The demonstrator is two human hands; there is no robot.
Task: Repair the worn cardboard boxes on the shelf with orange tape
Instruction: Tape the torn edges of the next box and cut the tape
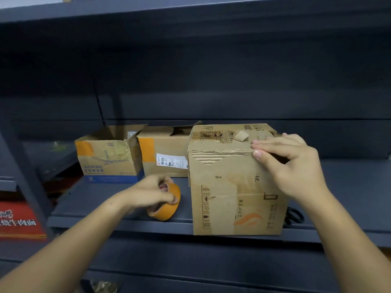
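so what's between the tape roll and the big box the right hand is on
Nothing: in the head view only a bare strip of dark shelf separates the orange tape roll from the large box.

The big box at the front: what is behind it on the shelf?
Behind the big box stands a second box, partly covered. Black scissor handles show beside its right edge. Anything directly behind it is hidden.
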